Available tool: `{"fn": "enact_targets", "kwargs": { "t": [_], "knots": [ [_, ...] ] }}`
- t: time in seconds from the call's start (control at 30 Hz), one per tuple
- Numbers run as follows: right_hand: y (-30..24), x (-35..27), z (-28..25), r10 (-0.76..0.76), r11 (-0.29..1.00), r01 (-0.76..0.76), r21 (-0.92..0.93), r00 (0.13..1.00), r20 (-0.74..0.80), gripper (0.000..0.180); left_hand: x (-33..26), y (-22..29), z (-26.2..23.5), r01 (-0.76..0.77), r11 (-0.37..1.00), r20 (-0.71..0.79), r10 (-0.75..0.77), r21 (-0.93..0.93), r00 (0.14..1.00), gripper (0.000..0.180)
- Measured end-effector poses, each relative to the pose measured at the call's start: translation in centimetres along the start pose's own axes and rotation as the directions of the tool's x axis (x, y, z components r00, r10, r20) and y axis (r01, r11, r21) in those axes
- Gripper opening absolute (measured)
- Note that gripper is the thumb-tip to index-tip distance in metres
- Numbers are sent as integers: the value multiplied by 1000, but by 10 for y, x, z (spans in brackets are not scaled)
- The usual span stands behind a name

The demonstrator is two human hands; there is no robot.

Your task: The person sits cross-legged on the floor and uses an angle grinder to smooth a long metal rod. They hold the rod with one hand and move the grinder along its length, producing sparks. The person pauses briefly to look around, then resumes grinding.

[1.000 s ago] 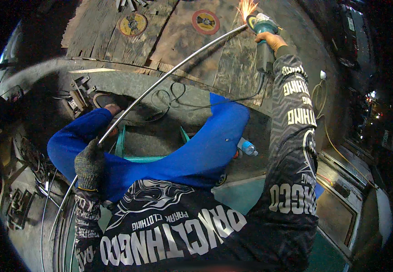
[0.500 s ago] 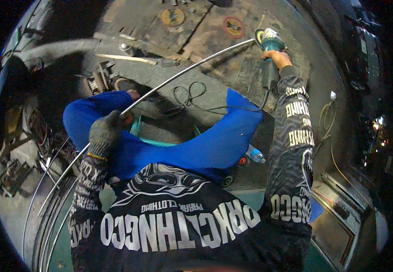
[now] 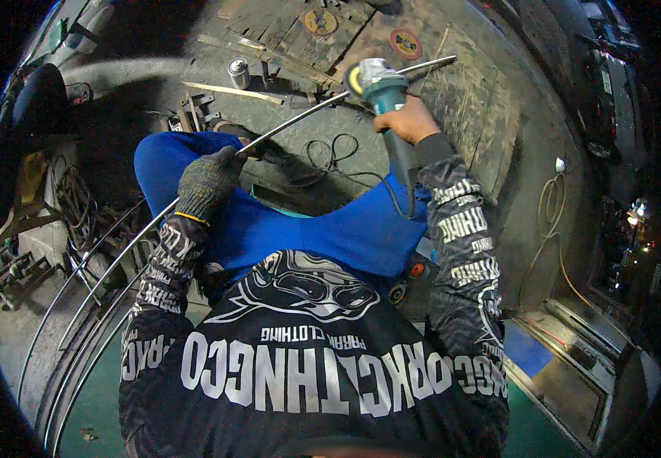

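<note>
My left hand (image 3: 210, 183), in a grey knitted glove, is closed around a long shiny metal rod (image 3: 292, 120). The rod slants from the lower left, across my knee, up to the far right. Bare, my right hand (image 3: 408, 120) grips a teal angle grinder (image 3: 385, 90) with a silver head. The grinder's yellowish disc (image 3: 354, 79) is at the rod, partway along its far part; whether it touches cannot be told. Beyond the grinder the rod's far end sticks out. A black cord runs from the grinder's rear down over my blue trousers (image 3: 284, 237).
Several more metal rods (image 3: 63, 343) lie at the lower left. A spray can (image 3: 238, 74) stands on the floor beyond my left knee. Two round discs, one yellowish (image 3: 320, 22) and one red-rimmed (image 3: 405, 43), lie on worn boards. A yellow hose (image 3: 550, 206) hangs at the right.
My right hand has brought the grinder left and nearer, from the rod's far end to partway along it. My left hand and the rod have shifted slightly right and away from me.
</note>
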State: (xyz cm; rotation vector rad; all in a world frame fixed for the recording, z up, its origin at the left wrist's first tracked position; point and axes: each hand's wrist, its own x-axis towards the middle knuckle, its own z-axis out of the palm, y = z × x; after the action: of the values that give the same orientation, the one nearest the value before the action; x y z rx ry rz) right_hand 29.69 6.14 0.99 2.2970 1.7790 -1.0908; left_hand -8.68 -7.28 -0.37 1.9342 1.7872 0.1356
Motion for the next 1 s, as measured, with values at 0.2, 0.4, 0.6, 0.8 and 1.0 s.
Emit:
{"fn": "enact_targets", "kwargs": {
  "t": [0.2, 0.4, 0.6, 0.8, 1.0],
  "knots": [
    [-60, -51, 23, -16, 999, 18, -39, 999, 51, 75, 1, -7, 10, 39, 999, 4, -39, 17, 999, 29],
    [-81, -76, 33, -37, 998, 40, -50, 998, 50, 70, 2, -11, 12, -10, 1000, -5, 10, 12, 1000, 30],
    [-80, -81, 46, -126, 992, 126, 5, 989, 75, 88, -1, -8, 11, 12, 1000, 1, -12, 7, 1000, 33],
    [-77, -78, 38, -127, 991, 130, -42, 989, 76, 94, 6, -9, 12, 45, 999, 17, -45, -3, 999, 31],
    [-63, -66, 23, -49, 991, 60, -121, 995, 89, 82, 3, -10, 14, -70, 998, -50, 70, 11, 996, 28]
  ]
}}
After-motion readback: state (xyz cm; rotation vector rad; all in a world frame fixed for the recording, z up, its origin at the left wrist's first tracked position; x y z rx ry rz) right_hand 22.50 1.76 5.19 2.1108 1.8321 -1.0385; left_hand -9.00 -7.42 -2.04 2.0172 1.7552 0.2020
